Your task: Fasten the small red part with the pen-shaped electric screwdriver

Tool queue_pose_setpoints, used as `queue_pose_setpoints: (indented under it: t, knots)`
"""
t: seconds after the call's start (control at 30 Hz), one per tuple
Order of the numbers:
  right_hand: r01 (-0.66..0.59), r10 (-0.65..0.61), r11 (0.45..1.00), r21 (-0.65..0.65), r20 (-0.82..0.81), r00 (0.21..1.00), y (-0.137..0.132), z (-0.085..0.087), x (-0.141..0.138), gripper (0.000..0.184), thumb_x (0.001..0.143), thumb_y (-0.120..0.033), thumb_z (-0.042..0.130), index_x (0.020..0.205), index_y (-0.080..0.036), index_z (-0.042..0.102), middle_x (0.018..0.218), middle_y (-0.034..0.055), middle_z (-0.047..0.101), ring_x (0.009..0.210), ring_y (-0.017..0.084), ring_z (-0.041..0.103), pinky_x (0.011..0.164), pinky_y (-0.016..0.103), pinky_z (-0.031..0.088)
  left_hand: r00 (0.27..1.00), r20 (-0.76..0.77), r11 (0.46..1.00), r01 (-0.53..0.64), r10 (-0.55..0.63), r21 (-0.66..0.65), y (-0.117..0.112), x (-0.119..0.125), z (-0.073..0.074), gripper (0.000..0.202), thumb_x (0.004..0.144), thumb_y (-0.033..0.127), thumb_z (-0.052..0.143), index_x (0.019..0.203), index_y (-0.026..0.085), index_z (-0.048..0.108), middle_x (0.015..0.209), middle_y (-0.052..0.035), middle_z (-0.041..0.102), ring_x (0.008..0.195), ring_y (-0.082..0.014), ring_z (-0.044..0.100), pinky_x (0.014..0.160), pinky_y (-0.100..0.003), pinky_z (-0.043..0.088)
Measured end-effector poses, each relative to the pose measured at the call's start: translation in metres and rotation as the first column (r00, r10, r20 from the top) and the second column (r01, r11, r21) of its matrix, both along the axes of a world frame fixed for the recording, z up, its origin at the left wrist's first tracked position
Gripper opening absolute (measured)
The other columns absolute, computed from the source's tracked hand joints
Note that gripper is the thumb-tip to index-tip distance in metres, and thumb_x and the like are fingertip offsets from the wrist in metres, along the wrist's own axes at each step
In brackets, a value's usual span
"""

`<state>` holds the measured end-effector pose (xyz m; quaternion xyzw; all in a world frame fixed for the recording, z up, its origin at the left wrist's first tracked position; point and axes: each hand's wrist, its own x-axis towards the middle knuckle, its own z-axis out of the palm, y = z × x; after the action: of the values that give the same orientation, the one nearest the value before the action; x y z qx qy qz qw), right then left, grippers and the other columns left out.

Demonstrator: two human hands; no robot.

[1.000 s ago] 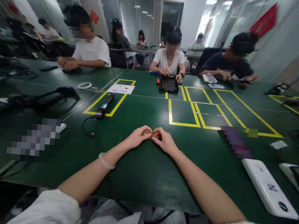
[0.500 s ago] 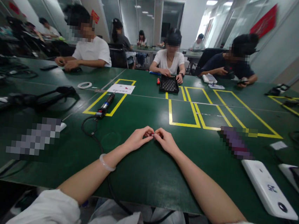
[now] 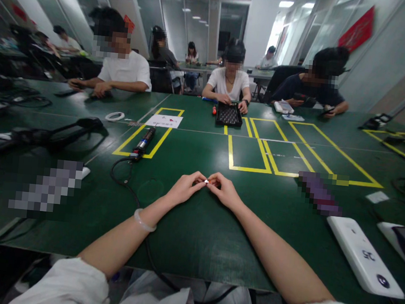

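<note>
Between my two hands, just above the green table (image 3: 194, 237), is a tiny shiny piece (image 3: 206, 181), too small to name. The thumb and fingers of my left hand (image 3: 186, 186) pinch it from the left, below a pale bangle (image 3: 144, 221) on the wrist. From the other side my right hand (image 3: 223, 190) meets it in a pinch as well, the fingertips of both hands almost touching. An electric screwdriver (image 3: 144, 142) with a black cable lies beyond my left hand, inside a yellow tape outline. A white sheet (image 3: 164, 120) with small red marks sits behind it.
A white power bank (image 3: 366, 256) and a blurred-out phone (image 3: 320, 194) lie to the right. At left are a black headset-like frame (image 3: 57, 135) and a white tape ring (image 3: 114, 116). Across the table a person works over a black tray (image 3: 229, 114); other people sit either side.
The small piece has turned or shifted between my fingertips and now shows a bright glint. My hands stay in almost the same place. The person at far left has moved their hands slightly.
</note>
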<state>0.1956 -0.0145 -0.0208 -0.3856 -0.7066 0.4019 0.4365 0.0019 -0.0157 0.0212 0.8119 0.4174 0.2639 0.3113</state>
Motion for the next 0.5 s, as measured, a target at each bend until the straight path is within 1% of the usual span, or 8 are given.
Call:
queue_pose_setpoints:
  t: [0.07,0.13,0.2,0.23,0.3,0.37,0.43,0.5]
  knots:
    - [0.012,-0.012,1.0,-0.015,0.009,1.0,0.0,0.001,0.0,0.016,0.086,-0.031,0.059,0.095,-0.018,0.057,0.082,0.0015,0.064,0.074,0.014,0.059,0.07,0.026,0.046,0.999,-0.035,0.999,-0.01,0.011,0.034,0.003,-0.003,0.003,0.029,0.094,0.041,0.044,0.107,0.021,0.061,0.102,-0.0036,0.07,0.095,-0.0181,0.065,0.085,-0.03,0.049]
    - [0.015,-0.014,1.0,-0.027,0.022,1.0,0.0,0.001,0.0,0.016,0.085,-0.03,0.059,0.095,-0.018,0.057,0.081,0.0013,0.064,0.073,0.014,0.059,0.069,0.026,0.046,0.996,-0.07,0.993,-0.054,0.062,0.108,0.011,-0.011,0.006,0.034,0.096,0.042,0.04,0.118,0.021,0.057,0.109,-0.0044,0.068,0.101,-0.0183,0.064,0.09,-0.031,0.048]
    - [0.016,-0.015,0.999,-0.033,0.036,0.999,-0.001,0.0,0.0,0.016,0.085,-0.029,0.059,0.096,-0.018,0.057,0.081,0.0011,0.064,0.072,0.013,0.059,0.069,0.026,0.045,0.973,-0.138,0.959,-0.15,0.186,0.24,0.026,-0.026,0.009,0.041,0.096,0.042,0.04,0.129,0.02,0.05,0.121,-0.0073,0.063,0.11,-0.0206,0.06,0.096,-0.035,0.045]
    - [0.014,-0.013,0.999,-0.033,0.043,0.999,-0.001,0.0,0.0,0.016,0.085,-0.029,0.059,0.096,-0.018,0.057,0.081,0.0011,0.064,0.072,0.013,0.058,0.069,0.025,0.045,0.943,-0.184,0.923,-0.208,0.277,0.324,0.035,-0.037,0.01,0.045,0.095,0.042,0.041,0.133,0.019,0.047,0.128,-0.0093,0.059,0.115,-0.0229,0.056,0.099,-0.038,0.043]
    - [0.011,-0.01,1.0,-0.029,0.057,0.998,-0.001,0.0,0.001,0.015,0.085,-0.028,0.059,0.096,-0.018,0.058,0.081,0.001,0.064,0.072,0.013,0.058,0.069,0.025,0.045,0.833,-0.281,0.825,-0.312,0.476,0.471,0.054,-0.064,0.012,0.052,0.093,0.042,0.043,0.138,0.016,0.043,0.138,-0.0144,0.051,0.124,-0.029,0.048,0.103,-0.044,0.038]
    - [0.007,-0.005,1.0,-0.026,0.069,0.998,-0.002,0.0,0.001,0.015,0.085,-0.028,0.059,0.096,-0.018,0.058,0.081,0.0008,0.064,0.071,0.013,0.058,0.069,0.025,0.045,0.683,-0.332,0.718,-0.411,0.651,0.561,0.071,-0.096,0.012,0.058,0.091,0.038,0.046,0.14,0.01,0.039,0.143,-0.0202,0.043,0.13,-0.0342,0.041,0.107,-0.048,0.033]
    - [0.01,-0.008,1.0,-0.022,0.08,0.997,-0.002,0.001,0.001,0.014,0.085,-0.027,0.059,0.096,-0.018,0.058,0.08,0.0006,0.064,0.071,0.013,0.058,0.069,0.025,0.045,0.526,-0.353,0.616,-0.492,0.774,0.616,0.083,-0.129,0.01,0.061,0.089,0.037,0.048,0.14,0.005,0.038,0.146,-0.0245,0.038,0.133,-0.0382,0.037,0.107,-0.051,0.03]
    - [0.012,-0.011,1.0,-0.016,0.086,0.996,-0.002,0.002,0.001,0.014,0.085,-0.027,0.059,0.095,-0.018,0.058,0.08,0.0004,0.063,0.071,0.012,0.058,0.069,0.025,0.045,0.394,-0.38,0.545,-0.543,0.837,0.638,0.091,-0.159,0.008,0.063,0.088,0.038,0.049,0.138,0.002,0.038,0.146,-0.0274,0.036,0.134,-0.0405,0.034,0.106,-0.052,0.03]
